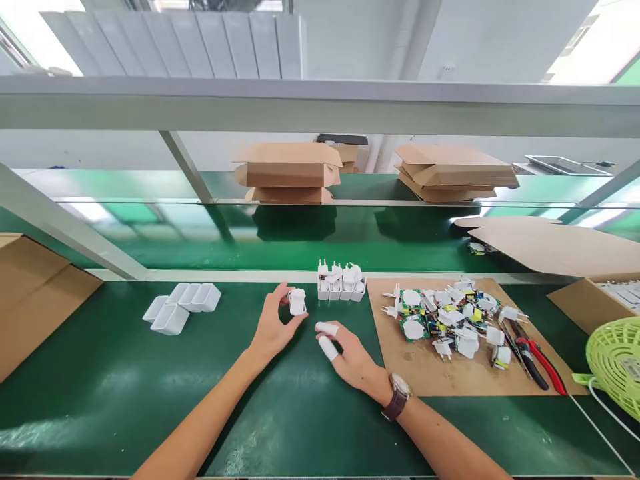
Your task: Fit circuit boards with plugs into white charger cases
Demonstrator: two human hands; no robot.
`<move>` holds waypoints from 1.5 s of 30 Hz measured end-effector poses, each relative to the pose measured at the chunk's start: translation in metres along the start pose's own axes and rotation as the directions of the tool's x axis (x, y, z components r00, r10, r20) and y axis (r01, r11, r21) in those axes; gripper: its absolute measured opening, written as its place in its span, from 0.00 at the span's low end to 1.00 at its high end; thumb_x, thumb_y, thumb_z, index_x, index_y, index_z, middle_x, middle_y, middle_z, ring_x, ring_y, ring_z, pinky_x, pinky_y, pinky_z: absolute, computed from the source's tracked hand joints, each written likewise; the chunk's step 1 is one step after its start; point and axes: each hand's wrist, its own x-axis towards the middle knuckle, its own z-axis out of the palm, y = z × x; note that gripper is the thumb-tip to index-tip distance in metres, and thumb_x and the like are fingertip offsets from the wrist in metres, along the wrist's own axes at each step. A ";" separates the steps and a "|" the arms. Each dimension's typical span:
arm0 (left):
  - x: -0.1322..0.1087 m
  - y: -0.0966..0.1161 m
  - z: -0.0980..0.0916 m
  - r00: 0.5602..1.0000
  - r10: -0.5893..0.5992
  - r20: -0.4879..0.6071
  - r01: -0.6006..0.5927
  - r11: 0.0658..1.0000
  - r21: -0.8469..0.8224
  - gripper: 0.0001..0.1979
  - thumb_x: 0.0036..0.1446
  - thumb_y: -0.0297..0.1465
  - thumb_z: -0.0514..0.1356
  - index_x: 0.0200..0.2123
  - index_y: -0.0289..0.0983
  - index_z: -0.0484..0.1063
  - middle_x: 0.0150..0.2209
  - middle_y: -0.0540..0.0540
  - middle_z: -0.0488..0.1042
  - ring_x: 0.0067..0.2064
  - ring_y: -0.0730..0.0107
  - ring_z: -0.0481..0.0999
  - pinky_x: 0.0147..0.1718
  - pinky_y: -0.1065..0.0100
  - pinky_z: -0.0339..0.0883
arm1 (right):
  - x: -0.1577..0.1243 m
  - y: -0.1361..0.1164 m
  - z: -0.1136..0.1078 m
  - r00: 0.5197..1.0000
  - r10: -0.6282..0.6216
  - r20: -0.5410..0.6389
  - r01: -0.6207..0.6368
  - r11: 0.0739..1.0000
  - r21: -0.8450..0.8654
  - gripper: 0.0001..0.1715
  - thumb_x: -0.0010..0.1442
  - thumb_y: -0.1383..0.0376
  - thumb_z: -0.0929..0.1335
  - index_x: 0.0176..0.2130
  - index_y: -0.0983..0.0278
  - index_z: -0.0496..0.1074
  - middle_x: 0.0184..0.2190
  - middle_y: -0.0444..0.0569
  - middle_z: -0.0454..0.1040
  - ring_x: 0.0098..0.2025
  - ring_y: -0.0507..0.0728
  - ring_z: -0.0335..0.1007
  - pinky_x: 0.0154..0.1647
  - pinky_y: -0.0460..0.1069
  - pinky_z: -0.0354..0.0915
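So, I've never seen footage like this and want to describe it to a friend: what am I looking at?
There is no machine here, just a person's two bare hands. The single picture comes from a camera worn on their head, looking forward and down, so the forearms enter from below.

The left hand holds a small white piece. The right hand, with white covers on two digits, appears to hold nothing.

On the green bench stand white cups at left and white cases with plugs ahead. At right, a cardboard sheet bears piled electronic parts and red-handled pliers.
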 end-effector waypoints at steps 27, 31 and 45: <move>0.069 -0.022 0.073 0.974 -0.226 0.032 0.228 0.960 -0.160 0.29 0.55 0.31 0.67 0.60 0.38 0.67 0.53 0.36 0.77 0.48 0.53 0.81 0.50 0.48 0.75 | 0.086 0.082 -0.051 0.917 0.236 -0.323 -0.338 0.888 -0.310 0.25 0.54 0.70 0.66 0.52 0.65 0.67 0.42 0.59 0.78 0.44 0.66 0.78 0.47 0.60 0.75; 0.110 -0.038 0.079 0.981 -0.193 -0.033 0.186 0.969 -0.162 0.31 0.58 0.32 0.66 0.63 0.38 0.62 0.52 0.34 0.78 0.46 0.53 0.83 0.46 0.51 0.77 | 0.134 0.099 -0.054 0.920 0.214 -0.330 -0.316 0.900 -0.299 0.27 0.52 0.72 0.65 0.53 0.65 0.67 0.36 0.54 0.78 0.34 0.62 0.77 0.36 0.54 0.75; 0.087 -0.068 -0.016 0.995 0.098 0.026 -0.100 0.993 0.063 0.21 0.58 0.34 0.65 0.55 0.42 0.71 0.57 0.39 0.76 0.60 0.46 0.75 0.58 0.43 0.71 | 0.143 0.088 -0.122 0.965 0.227 -0.131 -0.256 0.928 -0.271 0.26 0.60 0.65 0.68 0.57 0.64 0.70 0.54 0.63 0.77 0.51 0.66 0.79 0.49 0.60 0.76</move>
